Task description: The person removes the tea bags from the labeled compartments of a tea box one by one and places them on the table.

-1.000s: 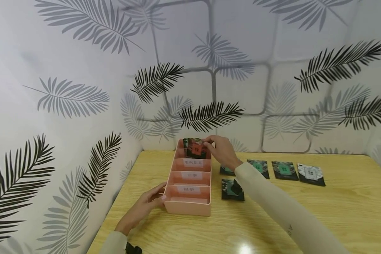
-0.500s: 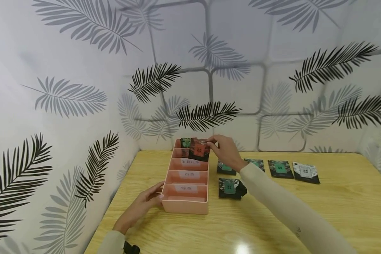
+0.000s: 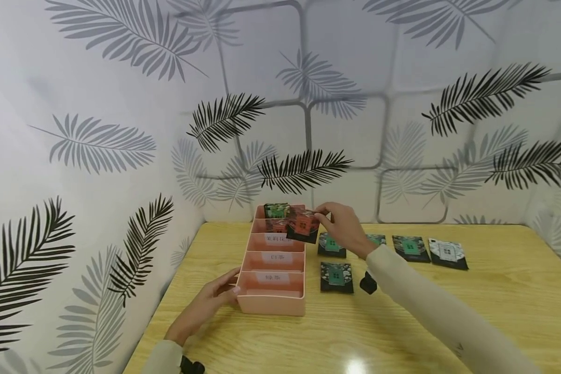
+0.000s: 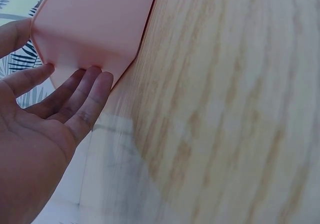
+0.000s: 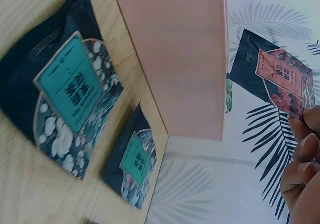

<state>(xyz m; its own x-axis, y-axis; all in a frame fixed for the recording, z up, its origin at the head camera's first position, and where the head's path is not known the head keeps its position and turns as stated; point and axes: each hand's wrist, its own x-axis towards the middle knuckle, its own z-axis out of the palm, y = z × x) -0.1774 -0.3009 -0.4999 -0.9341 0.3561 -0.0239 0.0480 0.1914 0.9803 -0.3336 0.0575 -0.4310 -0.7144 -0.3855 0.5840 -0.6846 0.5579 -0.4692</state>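
A pink divided box (image 3: 271,304) with labelled compartments stands on the wooden table. My left hand (image 3: 206,306) is at its front left corner; in the left wrist view, the fingertips (image 4: 102,79) touch the outer wall. Over the right rim, toward the back, my right hand (image 3: 346,226) pinches a black tea packet with a red label (image 3: 303,224) by its edge. The right wrist view shows this packet (image 5: 280,72) tilted above the box wall (image 5: 182,59). Another red-labelled packet (image 3: 276,225) and a green-patterned packet (image 3: 277,210) sit in the rear compartments.
Right of the box lie a green-labelled packet (image 3: 336,277) in front and another (image 3: 331,244) behind it. Farther right are another green-labelled packet (image 3: 410,248) and a white-and-black packet (image 3: 448,253). A leaf-patterned wall (image 3: 346,130) rises behind the table.
My right hand has drawn the red-labelled packet rightward and toward me from the rear compartments to the right rim, uncovering packets behind it. The left hand stays at the box corner.
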